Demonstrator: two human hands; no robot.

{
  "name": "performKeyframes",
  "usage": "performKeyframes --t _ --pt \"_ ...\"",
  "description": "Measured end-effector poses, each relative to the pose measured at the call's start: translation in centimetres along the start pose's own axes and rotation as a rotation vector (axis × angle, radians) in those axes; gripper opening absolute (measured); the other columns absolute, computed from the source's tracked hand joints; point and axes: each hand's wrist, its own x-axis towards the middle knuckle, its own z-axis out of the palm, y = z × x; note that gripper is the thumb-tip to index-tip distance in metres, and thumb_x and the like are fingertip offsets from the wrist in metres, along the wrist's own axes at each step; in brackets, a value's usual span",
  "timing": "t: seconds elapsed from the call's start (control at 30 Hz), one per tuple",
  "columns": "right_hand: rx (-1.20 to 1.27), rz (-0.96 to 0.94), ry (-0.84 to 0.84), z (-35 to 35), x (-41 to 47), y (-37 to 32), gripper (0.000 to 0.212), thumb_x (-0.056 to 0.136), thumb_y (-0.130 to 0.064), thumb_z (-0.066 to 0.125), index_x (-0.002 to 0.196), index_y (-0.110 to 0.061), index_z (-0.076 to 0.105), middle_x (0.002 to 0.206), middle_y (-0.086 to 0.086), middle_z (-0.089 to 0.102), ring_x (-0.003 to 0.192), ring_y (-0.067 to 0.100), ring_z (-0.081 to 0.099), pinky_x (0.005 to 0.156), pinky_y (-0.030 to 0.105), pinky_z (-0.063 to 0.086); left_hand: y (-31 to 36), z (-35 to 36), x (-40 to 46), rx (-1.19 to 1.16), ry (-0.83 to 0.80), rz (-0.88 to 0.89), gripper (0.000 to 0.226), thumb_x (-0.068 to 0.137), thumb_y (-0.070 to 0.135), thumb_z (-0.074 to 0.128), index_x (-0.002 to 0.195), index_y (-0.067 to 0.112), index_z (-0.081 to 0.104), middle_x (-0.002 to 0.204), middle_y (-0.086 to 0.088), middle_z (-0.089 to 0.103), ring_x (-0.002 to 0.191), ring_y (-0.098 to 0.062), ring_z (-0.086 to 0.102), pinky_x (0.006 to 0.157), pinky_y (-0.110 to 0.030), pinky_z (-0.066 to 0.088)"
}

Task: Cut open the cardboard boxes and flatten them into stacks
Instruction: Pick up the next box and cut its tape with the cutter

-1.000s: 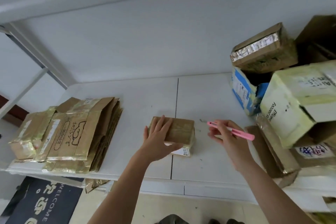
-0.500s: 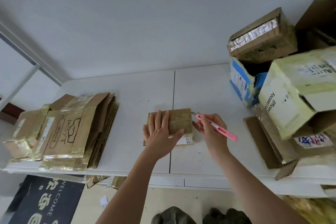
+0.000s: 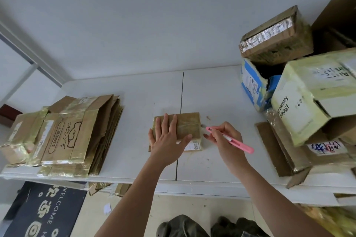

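A small taped brown box (image 3: 189, 125) lies flat in the middle of the white table (image 3: 217, 94). My left hand (image 3: 167, 140) presses down on its left half with straight fingers. My right hand (image 3: 225, 140) grips a pink utility knife (image 3: 231, 140), whose tip touches the box's right edge. On the left of the table sits a stack of flattened boxes (image 3: 67, 136). On the right, several uncut boxes (image 3: 308, 94) are piled up.
A loose cardboard sheet (image 3: 269, 146) lies under the right pile. Below the table edge are cardboard scraps (image 3: 100, 186) and a dark welcome mat (image 3: 46, 213) on the floor. A wall stands right behind the table.
My right hand brought the knife from right of the box to its right edge. My left hand stayed pressed on the box. The view shifted slightly.
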Motion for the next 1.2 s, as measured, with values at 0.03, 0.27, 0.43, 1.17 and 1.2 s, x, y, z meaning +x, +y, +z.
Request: performKeyframes --t 0.03,0.27,0.43,1.17,1.2 --pt "0.005 0.003 -0.015 -0.1 -0.4 0.0 0.012 0.092 0.01 0.057 0.08 0.008 0.054 0.072 0.001 0.069 0.083 0.02 0.072 0.077 0.032 0.061 0.0 0.0 0.0 -0.002 0.006 0.001 0.083 0.093 0.067 0.035 0.156 0.03 -0.005 0.163 0.004 -0.019 0.148 -0.021 -0.023 0.117 -0.05 -0.012" --pt "-0.095 0.022 -0.136 -1.9 -2.0 0.3 0.016 0.092 0.001 0.061 0.077 0.004 0.055 0.077 0.013 0.068 0.083 0.025 0.072 0.075 0.036 0.059 0.0 -0.1 0.0 -0.02 0.011 0.005 0.082 0.093 0.065 0.039 0.156 0.031 -0.001 0.163 0.005 -0.015 0.148 -0.019 -0.021 0.117 -0.05 -0.011" --pt "-0.011 0.041 -0.003 -2.7 -0.9 0.3 0.015 0.093 -0.004 0.062 0.079 -0.002 0.056 0.079 0.012 0.069 0.084 0.028 0.07 0.079 0.037 0.057 0.1 -0.1 0.0 -0.131 0.08 0.016 0.079 0.089 0.063 0.05 0.154 0.033 0.017 0.163 0.01 0.0 0.148 -0.011 -0.015 0.118 -0.046 -0.011" --pt "-0.034 -0.068 0.057 -0.1 0.6 0.3 0.005 0.096 -0.006 0.059 0.092 -0.007 0.057 0.091 0.014 0.066 0.085 0.033 0.069 0.081 0.048 0.054 2.6 -2.9 -0.4 -0.067 0.063 -0.081 0.075 0.074 0.05 0.072 0.135 0.022 0.039 0.12 0.0 0.049 0.113 -0.024 0.053 0.101 -0.042 0.04" --pt "-0.038 -0.087 0.079 -0.4 1.1 -0.1 0.006 0.096 -0.006 0.059 0.091 -0.008 0.058 0.091 0.015 0.066 0.09 0.033 0.068 0.08 0.041 0.055 2.4 -3.1 -0.2 -0.037 0.024 -0.009 0.077 0.071 0.043 0.075 0.136 0.024 0.038 0.124 0.003 0.049 0.117 -0.022 0.051 0.104 -0.043 0.037"
